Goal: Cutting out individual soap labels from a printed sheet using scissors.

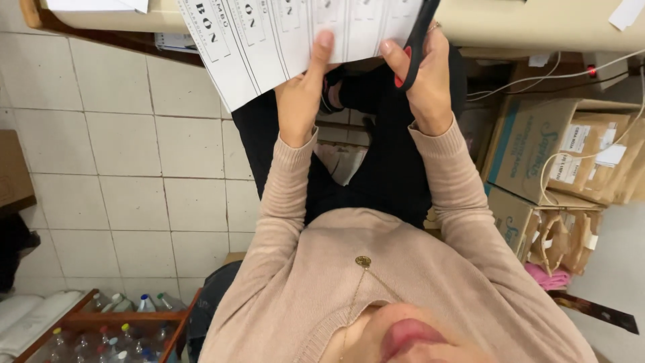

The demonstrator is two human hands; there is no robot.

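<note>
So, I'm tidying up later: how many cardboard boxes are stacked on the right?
2: the upper cardboard box beside the right hand's forearm, and the lower cardboard box beneath it. Others may be hidden.

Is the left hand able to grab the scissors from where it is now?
Probably yes. The left hand holds the printed paper sheet, and the scissors sit in the right hand just beside it, with nothing between them. It would have to let go of the paper first.

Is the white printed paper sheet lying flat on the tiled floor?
No, the left hand holds the white printed paper sheet up beside the right hand.
</note>
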